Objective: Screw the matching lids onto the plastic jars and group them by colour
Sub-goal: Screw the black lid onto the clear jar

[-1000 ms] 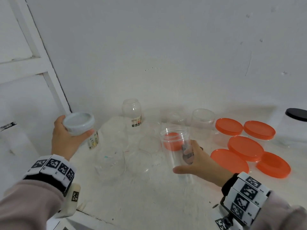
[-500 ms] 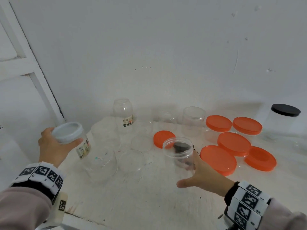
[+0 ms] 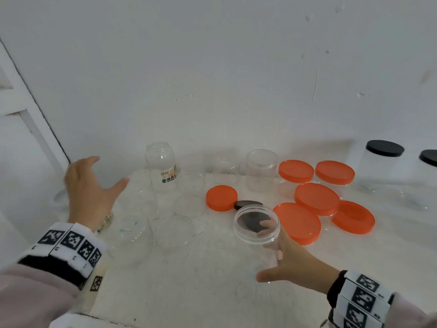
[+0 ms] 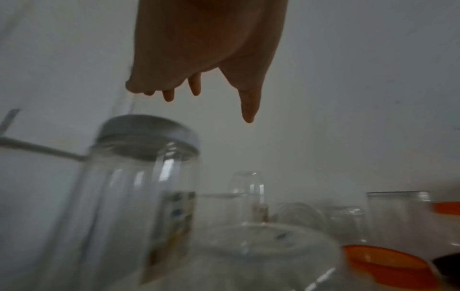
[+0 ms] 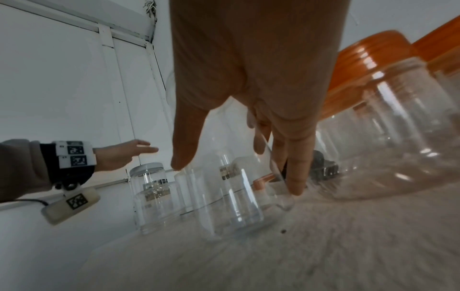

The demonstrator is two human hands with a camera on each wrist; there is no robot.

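My left hand hovers open with fingers spread over a white-lidded clear jar at the table's left edge and does not touch it. In the head view that jar is mostly hidden; only its label shows. My right hand holds an open clear jar upright between thumb and fingers near the table's middle. Just beyond it lie a small orange lid and a black lid. The right wrist view shows the thumb and fingers on opposite sides of the jar.
Several orange-lidded jars cluster at the right, with two black-lidded jars behind them. A labelled open bottle, another open jar and several lidless clear jars stand left of centre. The wall is close behind.
My left hand set the white-lidded jar down at the left and let go, fingers now spread. My right hand drew the open jar nearer, uncovering the orange and black lids.
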